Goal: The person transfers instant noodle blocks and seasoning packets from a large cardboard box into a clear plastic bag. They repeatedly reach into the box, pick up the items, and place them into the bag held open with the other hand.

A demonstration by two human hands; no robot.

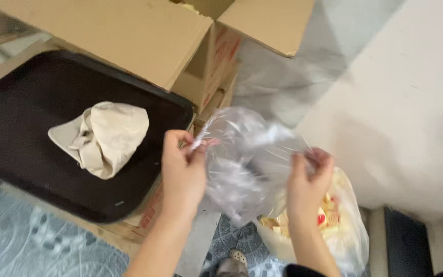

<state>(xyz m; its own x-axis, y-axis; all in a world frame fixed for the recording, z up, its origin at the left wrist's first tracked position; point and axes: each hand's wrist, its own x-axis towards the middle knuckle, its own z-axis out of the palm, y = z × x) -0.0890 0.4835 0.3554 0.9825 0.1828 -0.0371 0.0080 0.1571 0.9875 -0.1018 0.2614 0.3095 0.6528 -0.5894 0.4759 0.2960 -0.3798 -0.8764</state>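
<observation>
A clear plastic bag (247, 154) is held up between both hands in the middle of the view. My left hand (182, 169) pinches its left edge with thumb and fingers. My right hand (308, 179) grips its right side. The bag is crumpled and looks empty. Below it sits a larger translucent bag (342, 225) with yellowish packets and a bit of red inside. To the left, a crumpled beige cloth (106, 136) lies on a dark brown tray (21, 102).
An open cardboard box (129, 31) stands behind the tray, its flaps spread, with another box (216, 66) under it. A white wall (406, 113) is on the right. The floor (26, 246) has blue patterned tiles. A foot (232, 264) shows at the bottom.
</observation>
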